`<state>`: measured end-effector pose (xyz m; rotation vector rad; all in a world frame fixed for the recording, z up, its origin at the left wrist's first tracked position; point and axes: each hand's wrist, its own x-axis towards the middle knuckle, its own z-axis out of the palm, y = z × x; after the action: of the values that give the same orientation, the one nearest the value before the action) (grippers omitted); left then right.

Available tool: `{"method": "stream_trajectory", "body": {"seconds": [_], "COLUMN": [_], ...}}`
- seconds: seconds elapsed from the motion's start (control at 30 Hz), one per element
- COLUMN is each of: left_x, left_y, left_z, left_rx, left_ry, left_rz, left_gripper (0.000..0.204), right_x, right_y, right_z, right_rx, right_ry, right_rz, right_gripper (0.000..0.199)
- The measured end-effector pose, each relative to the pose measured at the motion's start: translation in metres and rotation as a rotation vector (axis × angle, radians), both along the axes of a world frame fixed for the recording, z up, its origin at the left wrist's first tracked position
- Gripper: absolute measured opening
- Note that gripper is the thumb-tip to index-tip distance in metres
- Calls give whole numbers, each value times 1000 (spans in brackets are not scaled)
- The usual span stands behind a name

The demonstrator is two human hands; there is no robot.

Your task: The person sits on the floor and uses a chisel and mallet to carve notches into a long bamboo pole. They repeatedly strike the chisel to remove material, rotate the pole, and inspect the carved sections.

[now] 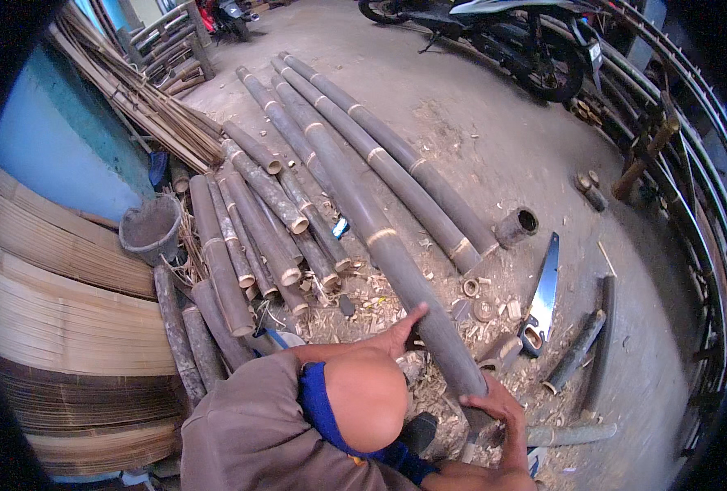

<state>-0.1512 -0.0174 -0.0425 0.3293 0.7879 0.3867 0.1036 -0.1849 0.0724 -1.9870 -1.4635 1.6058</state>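
Observation:
A long brown bamboo pole [408, 282] with pale rings at its joints slants from the far left toward me. My left hand [400, 334] holds its left side, the thumb lying up along it and the other fingers hidden beneath. Close to the near end, my right hand [496, 401] is closed round the pole from the right. My bent knee [367, 401] is beside the left forearm. On the floor to the right lies a handsaw [546, 290], its handle toward me. Wood chips [445, 401] are scattered under the pole.
Two more long poles [429, 176] lie alongside. Cut bamboo lengths [253, 213] are piled at left, near a grey bucket [151, 229] and woven bamboo sheets [77, 319]. Short pieces [576, 352] lie at right. A motorcycle [511, 37] stands at the back beside a rack [699, 188].

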Motion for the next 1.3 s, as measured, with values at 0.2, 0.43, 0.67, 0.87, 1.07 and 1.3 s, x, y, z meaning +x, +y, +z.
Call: {"method": "stream_trajectory", "body": {"seconds": [0.2, 0.43, 0.67, 0.87, 1.07, 1.3], "left_x": [-31, 29, 41, 50, 30, 40], "left_y": [101, 140, 155, 152, 136, 110], "left_z": [11, -7, -16, -40, -48, -32], "left_rx": [76, 74, 64, 86, 172, 87], "left_ry": [-30, 86, 149, 87, 114, 103], "left_rz": [478, 462, 366, 218, 406, 467], "left_gripper": [84, 85, 72, 64, 75, 78], "right_x": [55, 82, 96, 86, 74, 82], "right_y": [-82, -110, -122, -135, -124, -141], "right_z": [-44, -34, -86, -82, -77, -85], "right_rx": [-391, -146, 220, 323, 47, -179], "right_ry": [401, 25, 779, 409, 576, 520], "right_rz": [-288, -466, -1308, -1184, -1305, -1244], "right_gripper": [77, 73, 74, 63, 47, 64]}}
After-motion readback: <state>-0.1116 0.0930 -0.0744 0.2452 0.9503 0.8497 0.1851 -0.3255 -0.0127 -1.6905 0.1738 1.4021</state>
